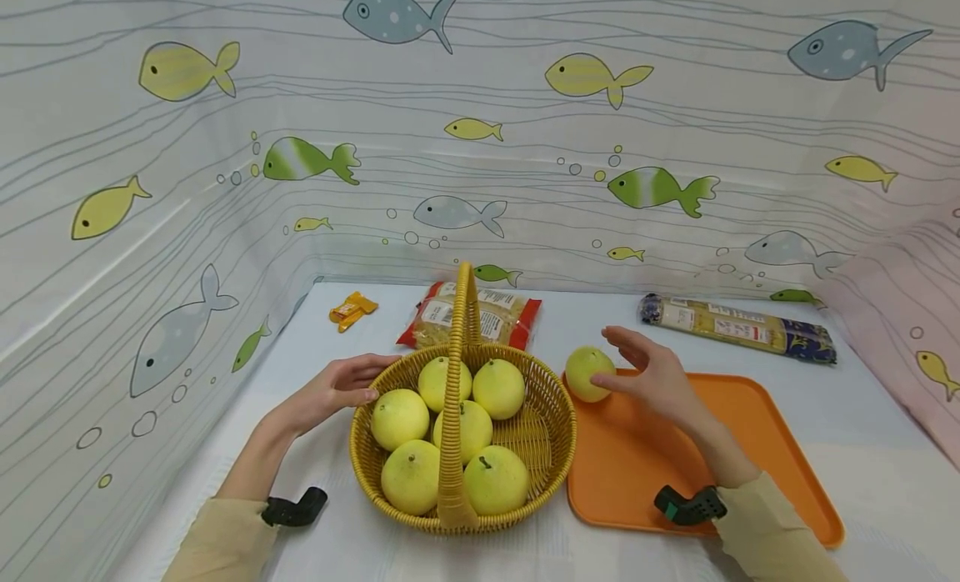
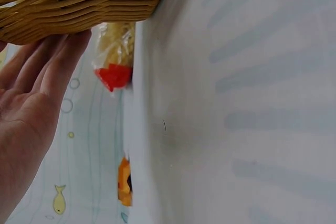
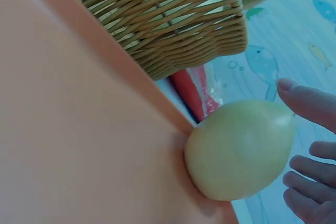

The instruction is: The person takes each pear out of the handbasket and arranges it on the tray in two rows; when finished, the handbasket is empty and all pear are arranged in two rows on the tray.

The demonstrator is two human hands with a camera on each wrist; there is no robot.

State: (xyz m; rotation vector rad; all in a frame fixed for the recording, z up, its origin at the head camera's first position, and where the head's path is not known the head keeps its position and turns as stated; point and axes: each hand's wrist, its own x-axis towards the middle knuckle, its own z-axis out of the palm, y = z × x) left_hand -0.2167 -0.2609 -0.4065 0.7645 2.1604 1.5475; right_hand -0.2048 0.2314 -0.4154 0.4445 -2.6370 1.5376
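Note:
Several yellow-green pears lie in a woven basket with a tall arched handle. My left hand rests against the basket's left side, its thumb at the rim. In the left wrist view, the fingers extend straight along the wicker. A single pear sits at the far left corner of an orange tray. Beside it my right hand has its thumb and fingers spread apart. In the right wrist view, the fingers are just past the pear, with nothing gripped.
Behind the basket lies a clear bag with red ends, and an orange-yellow packet is at the back left. A long package with dark blue ends lies behind the tray. A fish-patterned curtain encloses the table's back and sides.

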